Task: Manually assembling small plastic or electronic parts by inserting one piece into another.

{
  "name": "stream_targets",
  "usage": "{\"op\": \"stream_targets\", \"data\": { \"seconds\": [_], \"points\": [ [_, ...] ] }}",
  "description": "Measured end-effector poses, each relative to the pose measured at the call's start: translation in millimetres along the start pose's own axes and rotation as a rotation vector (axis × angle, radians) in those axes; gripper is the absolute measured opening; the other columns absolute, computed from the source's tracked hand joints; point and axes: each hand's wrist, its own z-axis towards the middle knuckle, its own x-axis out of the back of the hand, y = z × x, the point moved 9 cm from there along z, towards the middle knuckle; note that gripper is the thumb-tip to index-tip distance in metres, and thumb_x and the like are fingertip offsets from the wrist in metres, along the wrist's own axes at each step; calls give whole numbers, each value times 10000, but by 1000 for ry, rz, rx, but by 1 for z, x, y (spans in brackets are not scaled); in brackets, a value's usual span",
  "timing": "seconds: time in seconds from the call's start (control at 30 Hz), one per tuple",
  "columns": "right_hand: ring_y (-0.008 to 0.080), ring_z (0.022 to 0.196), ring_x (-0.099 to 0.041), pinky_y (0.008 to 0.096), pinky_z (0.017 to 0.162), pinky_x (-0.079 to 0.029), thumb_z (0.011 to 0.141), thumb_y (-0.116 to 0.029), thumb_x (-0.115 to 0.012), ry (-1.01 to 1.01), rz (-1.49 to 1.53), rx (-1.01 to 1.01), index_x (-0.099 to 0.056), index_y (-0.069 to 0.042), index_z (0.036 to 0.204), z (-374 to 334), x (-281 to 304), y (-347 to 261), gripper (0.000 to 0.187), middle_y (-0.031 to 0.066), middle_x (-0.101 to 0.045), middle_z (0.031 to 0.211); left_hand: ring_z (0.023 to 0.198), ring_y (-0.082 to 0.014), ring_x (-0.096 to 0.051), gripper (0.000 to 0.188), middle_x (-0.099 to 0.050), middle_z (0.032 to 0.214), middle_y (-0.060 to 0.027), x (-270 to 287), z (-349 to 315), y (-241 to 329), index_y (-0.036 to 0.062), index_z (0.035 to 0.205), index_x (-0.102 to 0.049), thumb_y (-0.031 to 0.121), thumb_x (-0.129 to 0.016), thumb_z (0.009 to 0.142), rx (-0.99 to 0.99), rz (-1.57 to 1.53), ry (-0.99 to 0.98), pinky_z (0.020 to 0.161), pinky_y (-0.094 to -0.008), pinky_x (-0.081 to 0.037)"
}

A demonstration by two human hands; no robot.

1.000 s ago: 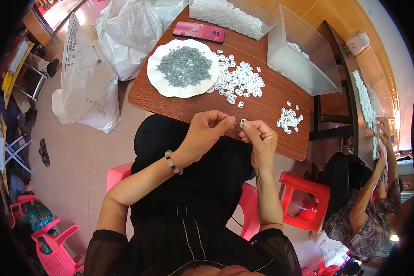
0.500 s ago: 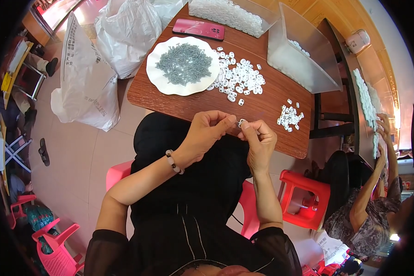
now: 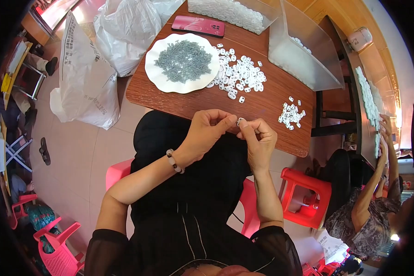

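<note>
A small white plastic piece (image 3: 240,121) is pinched between the thumb and fingers of my right hand (image 3: 261,140), above the table's near edge. My left hand (image 3: 208,131) meets it there with thumb and forefinger pressed together; whatever it grips is too small to make out. Ahead, a scalloped white plate (image 3: 157,83) bears a heap of thin grey pins (image 3: 184,60). Against the plate's right side lies a spread of white two-holed pieces (image 3: 246,76). A smaller pile of white pieces (image 3: 291,115) sits near the table's right end.
A pink phone (image 3: 198,26) lies behind the plate on the brown table (image 3: 179,105). Clear bins of white pieces (image 3: 303,69) stand along the back. White sacks (image 3: 87,87) rest on the floor at left. A red stool (image 3: 306,198) and a co-worker (image 3: 363,216) are at right.
My hands stay pinched together in nearly the same place, the white piece slightly turned. The view has shifted a little. At right, the co-worker's hands have moved slightly.
</note>
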Motion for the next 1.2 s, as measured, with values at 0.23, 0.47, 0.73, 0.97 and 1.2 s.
{"op": "stream_targets", "data": {
  "seconds": [0.23,0.47,0.73,0.97,1.2],
  "points": [
    [4,544,-498,156,502,-349,875,-73,-661,-21,-63,24,-609,-25,730,-3,-3,-1,161,-8,-607,635,683,-63,-589,164,-683,808,-64,1,0,7,-33,902,-672,128,-659,880,-83,26,11,588,-188,-444],
    [11,558,-520,157,515,-370,877,-75,-658,-31,-55,23,-610,-20,738,-5,-4,3,158,-7,-614,649,762,-79,-620,157,-684,843,-67,5,1,-2,-42,921,-672,110,-648,889,-97,39,26,685,-202,-492],
    [27,580,-532,165,543,-389,887,-87,-645,-45,-60,8,-621,-10,768,-5,-6,5,144,8,-627,678,755,-73,-612,145,-683,836,-63,4,-1,-4,-39,901,-678,103,-654,884,-94,12,44,685,-200,-486],
    [27,578,-514,166,553,-385,891,-106,-645,-64,-47,-14,-625,-19,776,-5,-8,6,146,-4,-602,654,740,-70,-605,139,-681,821,-58,7,0,-6,-41,895,-683,95,-674,866,-94,61,63,671,-201,-481],
    [29,591,-545,167,554,-412,889,-89,-645,-68,-6,-43,-635,-3,784,-3,-6,10,136,25,-660,733,690,-46,-573,165,-681,810,-50,5,-1,-2,-31,897,-686,131,-660,884,-91,47,57,622,-183,-453]
  ]
}}
